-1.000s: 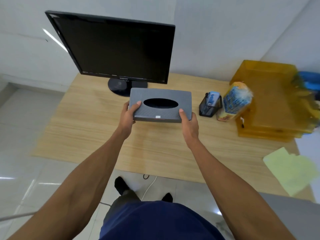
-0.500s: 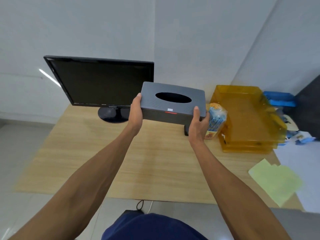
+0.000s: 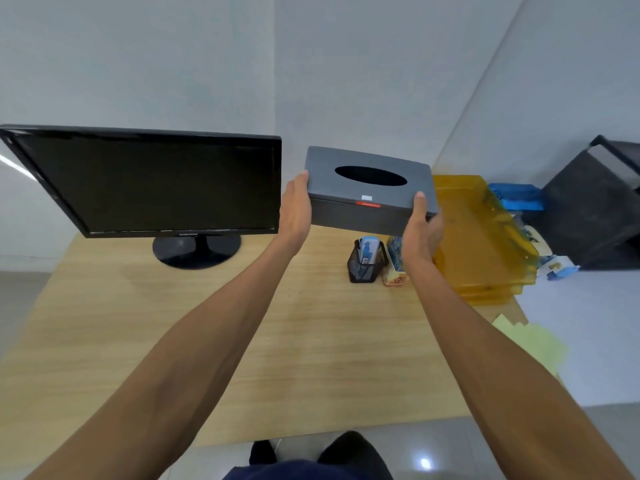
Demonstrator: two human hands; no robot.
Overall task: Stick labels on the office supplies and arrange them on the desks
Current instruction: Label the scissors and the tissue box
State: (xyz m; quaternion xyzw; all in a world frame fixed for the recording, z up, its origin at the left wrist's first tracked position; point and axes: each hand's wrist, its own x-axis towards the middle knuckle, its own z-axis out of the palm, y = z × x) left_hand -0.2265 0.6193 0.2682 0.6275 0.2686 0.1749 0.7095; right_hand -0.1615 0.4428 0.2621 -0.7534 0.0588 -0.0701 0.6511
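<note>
Left hand [image 3: 294,211] and right hand [image 3: 423,230] grip tissue box [image 3: 369,190] ends above desk [image 3: 311,341].

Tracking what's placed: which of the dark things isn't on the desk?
The grey tissue box: the left hand and right hand hold it up by its ends; the monitor and mesh holder stand on the desk.

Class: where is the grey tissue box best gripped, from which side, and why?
By its short ends, from left and right: the tissue box is long with flat end walls, too wide for one hand. The left hand and right hand hold it so.
</note>
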